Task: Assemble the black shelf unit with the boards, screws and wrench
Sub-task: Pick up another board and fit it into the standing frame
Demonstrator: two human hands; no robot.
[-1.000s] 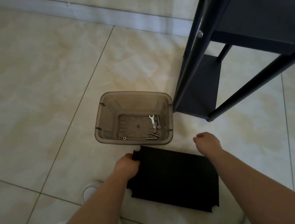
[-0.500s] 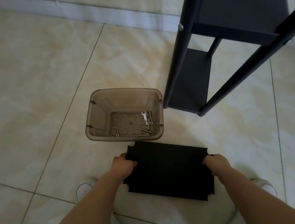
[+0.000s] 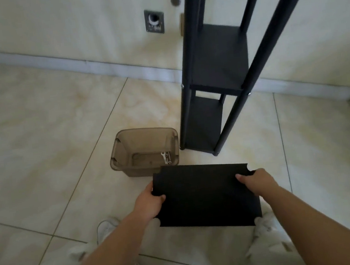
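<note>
Both hands gripped the black board: left hand curled on its left edge w/ thumb on top, right hand pinching the right edge near the far corner notch, thumb on top too. Board was off the floor, roughly level, held btw the hands just in front of the knees. Shelf frame stood fwd and a bit right of the right hand, two boards already fitted low down, posts bare above. Plastic bin sat just fwd of the left hand, near the frame's foot; wrench and a few screws lay in its bottom, untouched. Step in hand, as I read it: carry board to frame and seat it as next tier. To do it well: keep board flat, grip at edges not corners so the 4 corner cutouts stay free; turn it so the cutouts face the posts; prob. tilt slightly to pass btw posts, then level it. Line cutouts w/ post holes before letting go w/ one hand for screws. Risk: board knocking the frame, which looks tall and narrow, or clipping the bin on the way.
</note>
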